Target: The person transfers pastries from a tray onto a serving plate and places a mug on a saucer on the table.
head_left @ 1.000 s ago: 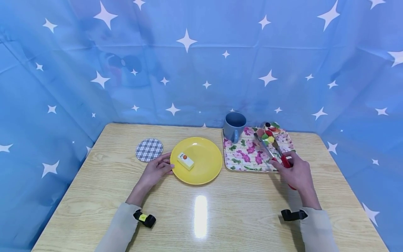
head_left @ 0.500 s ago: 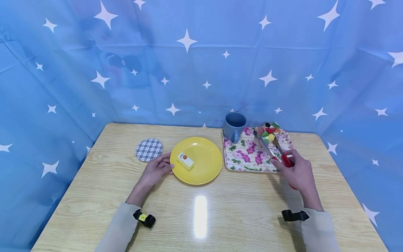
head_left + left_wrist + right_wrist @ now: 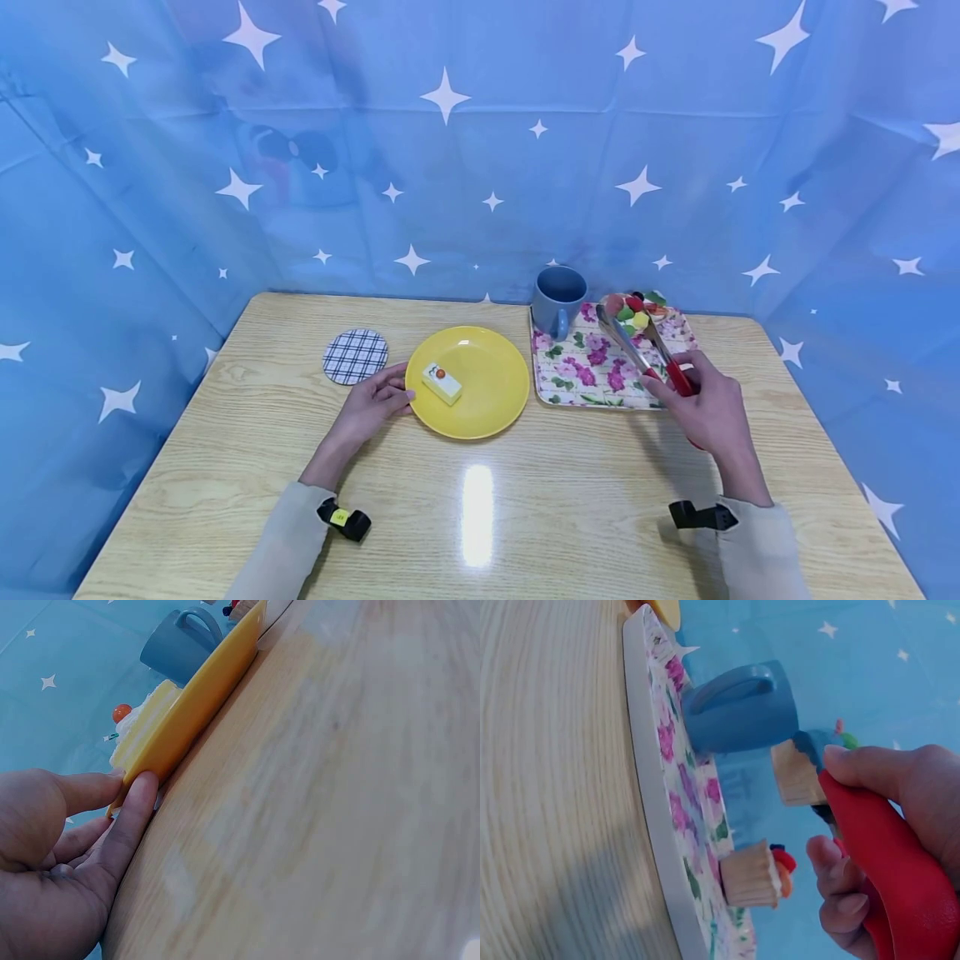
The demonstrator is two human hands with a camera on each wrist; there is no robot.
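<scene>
My right hand (image 3: 708,408) grips red-handled metal tongs (image 3: 679,381) over the floral tray (image 3: 592,392). Between their tips is a toy fruit cupcake (image 3: 793,774), raised above the tray in the right wrist view. A second fruit cupcake (image 3: 748,877) stands on the tray below it. On the left, my left hand (image 3: 371,408) pinches the rim of a yellow plate (image 3: 487,400), thumb on top and fingers underneath. A small toy cake slice (image 3: 442,384) with an orange ball on its topping lies on the plate's left half.
At the tray's back left corner stands a blue-grey mug (image 3: 561,292), its handle facing me. Left of the plate lies a round checked coaster (image 3: 356,357). A blue star-patterned curtain (image 3: 450,167) hangs behind the wooden table (image 3: 570,517).
The tongs have lifted the gripped cupcake and shifted it slightly left, overlapping more of the second one in the head view. My left hand and the plate stay in place.
</scene>
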